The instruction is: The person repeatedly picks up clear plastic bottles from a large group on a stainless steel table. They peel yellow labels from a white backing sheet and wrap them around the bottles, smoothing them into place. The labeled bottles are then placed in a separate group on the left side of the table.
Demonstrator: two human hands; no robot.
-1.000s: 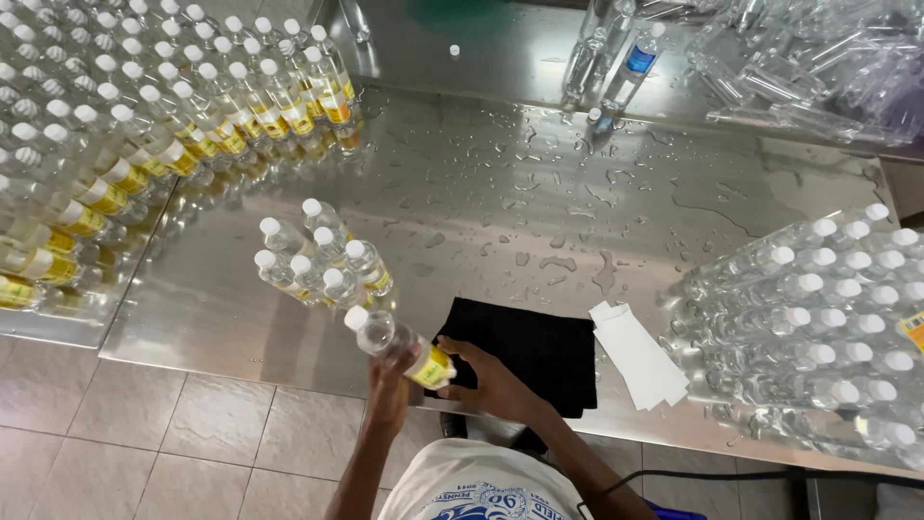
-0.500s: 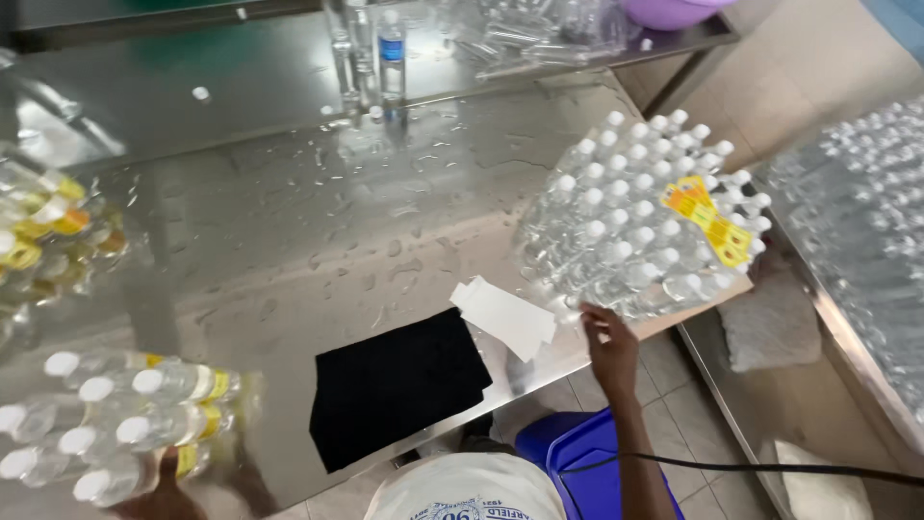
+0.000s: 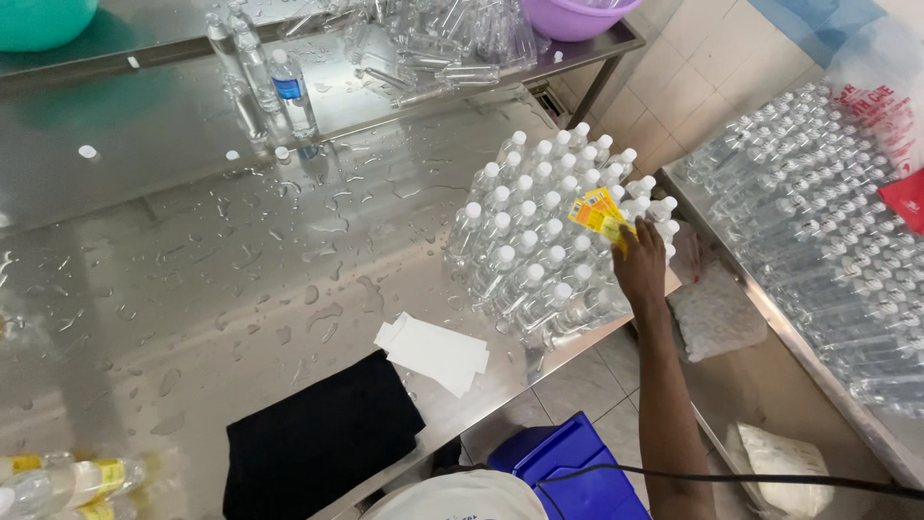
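One right hand (image 3: 639, 272), fingers pinching yellow labels (image 3: 599, 214) atop capped bottles (image 3: 539, 241) at the desk (image 3: 192, 260) edge.

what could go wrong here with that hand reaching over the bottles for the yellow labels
The right hand reaches onto the yellow labels lying on the white caps of the clear bottles. That cluster stands close to the edge of the wet steel table, so a nudge might topple bottles or send some off the side. The labels might also slip down between the caps.
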